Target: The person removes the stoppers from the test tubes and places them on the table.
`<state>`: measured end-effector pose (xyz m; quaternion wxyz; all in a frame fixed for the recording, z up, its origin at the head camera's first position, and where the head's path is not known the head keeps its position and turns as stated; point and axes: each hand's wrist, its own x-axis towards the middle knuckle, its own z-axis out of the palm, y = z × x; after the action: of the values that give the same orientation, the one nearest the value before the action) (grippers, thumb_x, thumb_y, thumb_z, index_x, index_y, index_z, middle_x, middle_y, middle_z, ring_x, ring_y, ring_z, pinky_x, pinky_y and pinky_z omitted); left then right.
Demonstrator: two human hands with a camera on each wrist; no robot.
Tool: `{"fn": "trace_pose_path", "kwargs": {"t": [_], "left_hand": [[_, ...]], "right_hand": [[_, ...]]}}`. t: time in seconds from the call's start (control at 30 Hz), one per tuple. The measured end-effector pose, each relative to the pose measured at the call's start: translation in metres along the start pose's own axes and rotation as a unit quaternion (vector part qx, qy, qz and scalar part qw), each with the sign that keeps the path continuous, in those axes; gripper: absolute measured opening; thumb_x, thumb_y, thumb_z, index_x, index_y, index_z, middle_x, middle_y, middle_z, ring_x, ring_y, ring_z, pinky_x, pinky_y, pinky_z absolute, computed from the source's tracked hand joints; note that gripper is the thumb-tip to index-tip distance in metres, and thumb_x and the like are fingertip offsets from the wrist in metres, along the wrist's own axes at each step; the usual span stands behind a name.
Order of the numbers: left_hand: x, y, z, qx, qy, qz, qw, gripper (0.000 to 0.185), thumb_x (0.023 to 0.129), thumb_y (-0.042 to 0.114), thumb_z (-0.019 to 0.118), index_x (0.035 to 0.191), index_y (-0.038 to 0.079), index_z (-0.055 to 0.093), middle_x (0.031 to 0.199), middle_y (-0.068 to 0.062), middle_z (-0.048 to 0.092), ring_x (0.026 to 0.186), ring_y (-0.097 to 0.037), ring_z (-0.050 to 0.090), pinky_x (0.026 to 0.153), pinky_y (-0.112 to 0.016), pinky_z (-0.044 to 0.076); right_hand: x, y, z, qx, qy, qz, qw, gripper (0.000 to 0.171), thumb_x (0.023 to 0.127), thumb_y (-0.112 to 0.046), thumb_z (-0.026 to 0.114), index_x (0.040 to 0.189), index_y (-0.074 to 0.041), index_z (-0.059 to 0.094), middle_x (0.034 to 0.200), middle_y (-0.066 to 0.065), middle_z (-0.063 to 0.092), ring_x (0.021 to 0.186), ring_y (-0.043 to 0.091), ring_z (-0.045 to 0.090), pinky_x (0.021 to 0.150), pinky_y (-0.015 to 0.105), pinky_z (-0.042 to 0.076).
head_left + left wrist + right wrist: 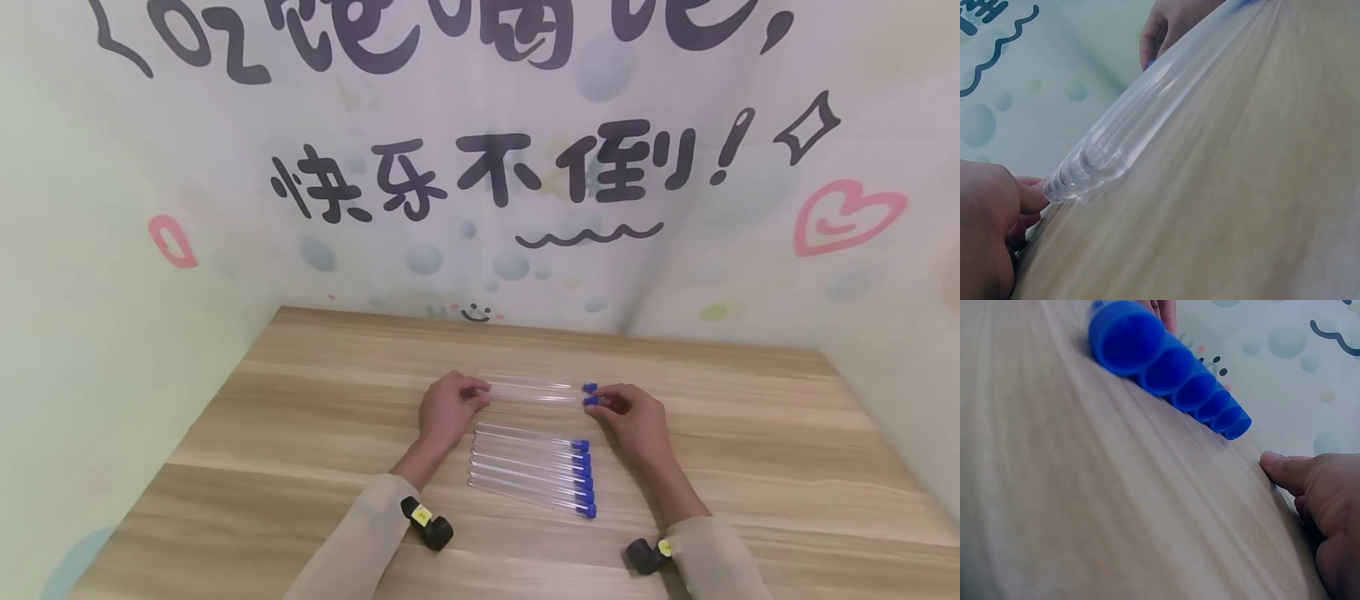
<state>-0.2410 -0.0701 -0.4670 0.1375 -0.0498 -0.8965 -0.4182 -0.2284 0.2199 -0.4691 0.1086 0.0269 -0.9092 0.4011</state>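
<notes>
Beyond the tidy row of blue-capped test tubes (525, 464) on the bench (765, 442), the left hand (447, 410) pinches a loose test tube (543, 399) by its tip while the right hand (637, 422) pinches its blue cap (591, 401), seemingly to stop it rolling.

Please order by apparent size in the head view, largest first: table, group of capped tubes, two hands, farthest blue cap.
1. Table
2. Group of capped tubes
3. Left hand and right hand: look alike
4. Farthest blue cap
</notes>
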Motion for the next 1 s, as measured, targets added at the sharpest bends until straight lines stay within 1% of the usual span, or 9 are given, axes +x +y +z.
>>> {"fn": "trace_pose_path", "kwargs": {"t": [0.1,0.23,0.47,0.67,1.0], "left_hand": [[-0.0005,-0.001,0.0001,0.005,0.003,-0.003,1.0,0.012,0.078,0.023,0.08,0.089,0.021,0.077,0.078,0.009,0.06,0.071,-0.01,0.059,0.061,-0.029,0.045],[-0.0003,-0.0013,0.0011,0.007,-0.002,-0.009,0.9999,0.011,0.079,0.024,0.08,0.089,0.022,0.076,0.078,0.01,0.06,0.072,-0.009,0.058,0.062,-0.029,0.045],[0.0004,-0.0013,0.0016,0.014,-0.004,-0.008,0.9999,0.012,0.079,0.024,0.08,0.09,0.023,0.076,0.079,0.009,0.059,0.072,-0.009,0.058,0.063,-0.029,0.045],[0.0008,-0.0015,0.0021,0.021,-0.002,-0.009,0.9997,0.011,0.08,0.024,0.079,0.09,0.023,0.076,0.08,0.009,0.06,0.072,-0.009,0.058,0.062,-0.029,0.045],[0.0009,0.0,0.001,0.021,0.002,-0.009,0.9997,0.01,0.081,0.023,0.077,0.091,0.024,0.076,0.079,0.01,0.059,0.071,-0.008,0.057,0.061,-0.028,0.045]], "right_hand": [[-0.0001,0.0004,0.0015,-0.008,-0.001,-0.002,1.0,0.025,0.081,-0.022,0.078,0.103,-0.011,0.071,0.087,0.002,0.063,0.079,0.017,0.056,0.068,0.026,0.047],[-0.0006,0.0007,0.0016,-0.013,-0.002,0.006,1.0,0.026,0.081,-0.022,0.078,0.104,-0.011,0.07,0.088,0.002,0.062,0.08,0.017,0.055,0.069,0.027,0.047],[-0.0001,0.0001,0.0012,-0.004,-0.008,0.013,1.0,0.027,0.082,-0.024,0.077,0.104,-0.011,0.07,0.089,0.003,0.062,0.081,0.017,0.055,0.071,0.027,0.047],[-0.0016,-0.0035,0.0001,-0.002,-0.013,0.019,1.0,0.027,0.082,-0.023,0.077,0.105,-0.01,0.07,0.09,0.003,0.062,0.083,0.018,0.056,0.073,0.03,0.047],[-0.0005,-0.0034,-0.0003,-0.002,-0.02,0.015,1.0,0.028,0.083,-0.023,0.076,0.107,-0.01,0.069,0.091,0.004,0.062,0.083,0.019,0.055,0.073,0.03,0.047]]}}
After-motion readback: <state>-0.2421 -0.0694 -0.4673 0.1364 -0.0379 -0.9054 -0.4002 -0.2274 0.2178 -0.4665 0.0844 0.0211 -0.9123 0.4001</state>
